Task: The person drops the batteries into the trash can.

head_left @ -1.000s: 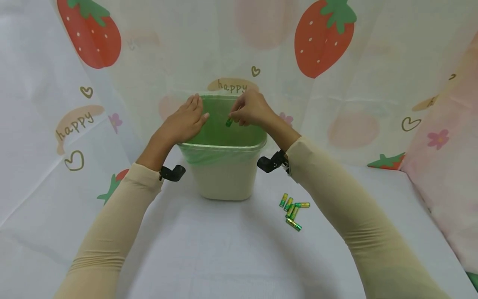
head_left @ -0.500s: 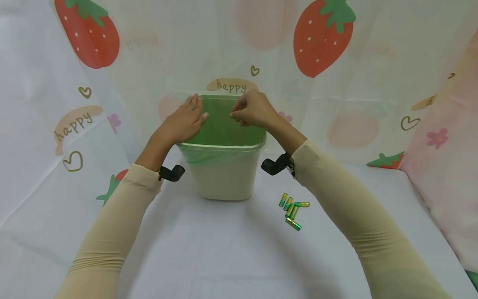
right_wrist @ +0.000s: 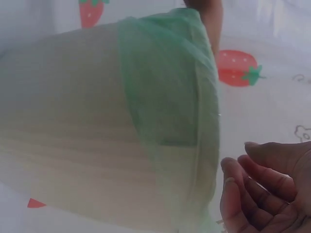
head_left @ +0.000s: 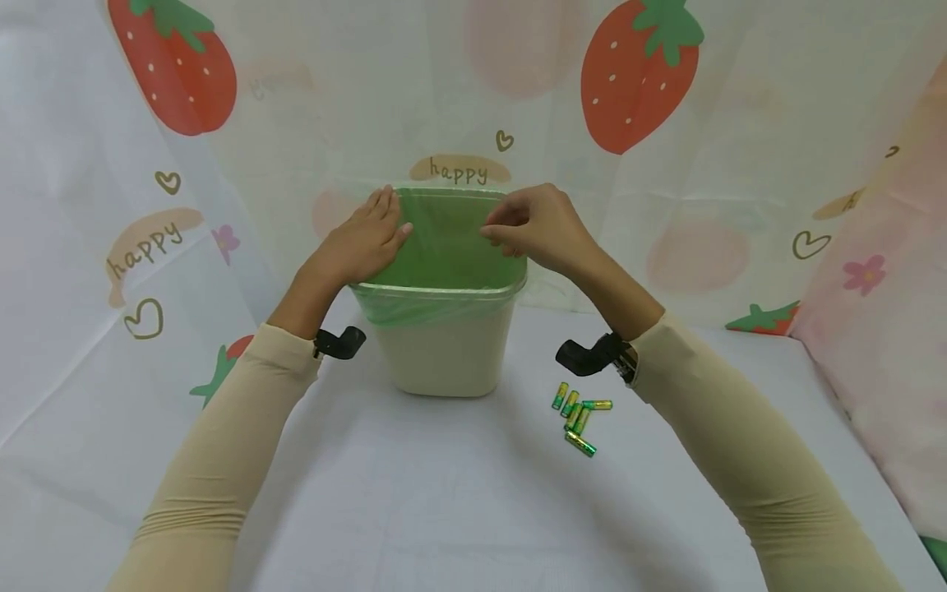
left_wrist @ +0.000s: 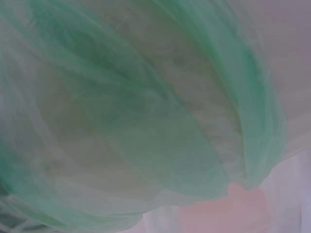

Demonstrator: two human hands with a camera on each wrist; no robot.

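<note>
A cream bin stands on the white cloth, lined with a green plastic bag folded over its rim. On the left rim of the bin rests my left hand, fingers straight and together. My right hand is at the right rim, its fingers loosely bent and nothing between them; the right wrist view shows the same bare hand beside the bin's mouth. Several small green and yellow batteries lie in a loose group to the right of the bin, the nearest battery apart from the rest. The bin's bottom is hidden.
A white cloth covers the surface. Behind the bin hangs a pale backdrop printed with strawberries, hearts and "happy". A pinkish cloth side rises on the right. A black wrist camera sticks out from the right sleeve.
A second ago my right hand pinched a battery over the bin; it has let go of it, and the battery is out of sight. That hand has moved right. My left hand stays put.
</note>
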